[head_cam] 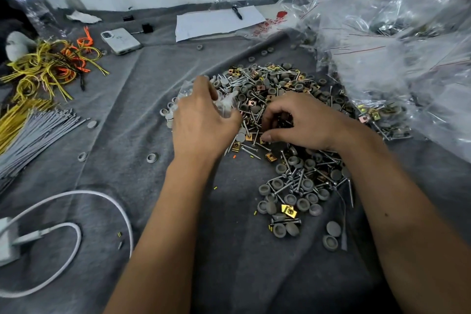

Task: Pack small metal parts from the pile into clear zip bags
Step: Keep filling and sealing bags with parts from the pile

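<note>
- The left hand (201, 120) grips a small clear zip bag (224, 106) at the near-left edge of the pile (275, 99), fingers curled round the crumpled plastic; judged from this, it keeps the bag close so parts travel only a short way.
- The right hand (295, 122) hovers low over the middle of the pile, fingers (267, 138) bent inward and narrowed, pinching at the parts; whether it already holds any cannot be told.
- The pile lies on a grey cloth (127, 135) covering the desk, spreading from the far centre down toward the person's right forearm.
- It mixes grey round caps (279, 230), silver screws (293, 187) and brass-coloured square clips (288, 210), all tangled, so picking probably needs sorting by touch.
- Filled and empty clear bags (382, 58) heap at the right, touching the pile's edge, near for the next one.
- Yellow and orange ties (51, 66), a phone (119, 41) and a white cable (76, 211) lie well apart at the left.
</note>
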Available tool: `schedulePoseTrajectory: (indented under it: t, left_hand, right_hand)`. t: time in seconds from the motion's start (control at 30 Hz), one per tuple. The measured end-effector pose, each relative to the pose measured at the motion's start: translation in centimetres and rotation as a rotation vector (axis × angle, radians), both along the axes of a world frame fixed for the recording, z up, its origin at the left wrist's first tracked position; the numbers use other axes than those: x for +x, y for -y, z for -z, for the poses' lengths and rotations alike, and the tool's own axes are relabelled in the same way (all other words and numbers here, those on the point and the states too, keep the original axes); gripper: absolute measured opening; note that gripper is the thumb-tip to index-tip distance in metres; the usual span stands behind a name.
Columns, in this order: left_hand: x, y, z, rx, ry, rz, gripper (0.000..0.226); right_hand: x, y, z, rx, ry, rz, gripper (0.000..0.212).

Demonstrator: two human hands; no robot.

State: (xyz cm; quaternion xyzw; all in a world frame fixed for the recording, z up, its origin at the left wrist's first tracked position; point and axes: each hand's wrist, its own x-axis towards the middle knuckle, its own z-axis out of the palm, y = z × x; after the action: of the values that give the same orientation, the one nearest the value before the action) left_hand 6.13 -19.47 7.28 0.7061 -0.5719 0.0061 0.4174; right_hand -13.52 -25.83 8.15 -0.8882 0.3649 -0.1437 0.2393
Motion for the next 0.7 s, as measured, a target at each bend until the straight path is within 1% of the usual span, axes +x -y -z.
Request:
schedulePoseTrajectory:
  t: [0.07,0.17,0.27,0.37,0.43,0.57,0.63,0.7]
  left_hand:
    - [0.0,0.0,0.1,0.000,0.025,0.016,0.029]
    - [0.2,0.1,0.3,0.027,0.035,0.070,0.019]
    - [0.3,0.1,0.5,0.051,0.002,0.083,0.017]
    - [0.3,0.3,0.7,0.056,-0.010,0.084,0.019]
    - [0.4,0.4,0.8,0.051,-0.003,0.081,0.022]
    - [0.3,0.6,0.8,0.051,-0.037,0.123,0.027]
    - [0.0,0.6,0.8,0.050,-0.066,0.161,0.030]
    - [-0.4,0.5,0.7,0.023,-0.096,0.197,0.030]
  right_hand:
    - [-0.4,0.1,-0.2,0.042,-0.051,-0.012,0.014]
    - [-0.4,0.2,-0.3,0.042,-0.110,-0.023,0.011]
    - [-0.2,0.1,-0.2,0.024,-0.060,-0.002,0.008]
    - [-0.2,0.2,0.0,0.020,0.107,0.068,0.005]
    - [0.1,0.1,0.2,0.028,0.266,0.115,0.004]
    - [1.7,-0.4,0.6,0.030,0.560,0.156,0.015]
    - [2.2,-0.6,0.8,0.060,0.664,0.183,0.012]
    - [2.5,-0.6,1.1,0.047,0.719,0.248,0.010]
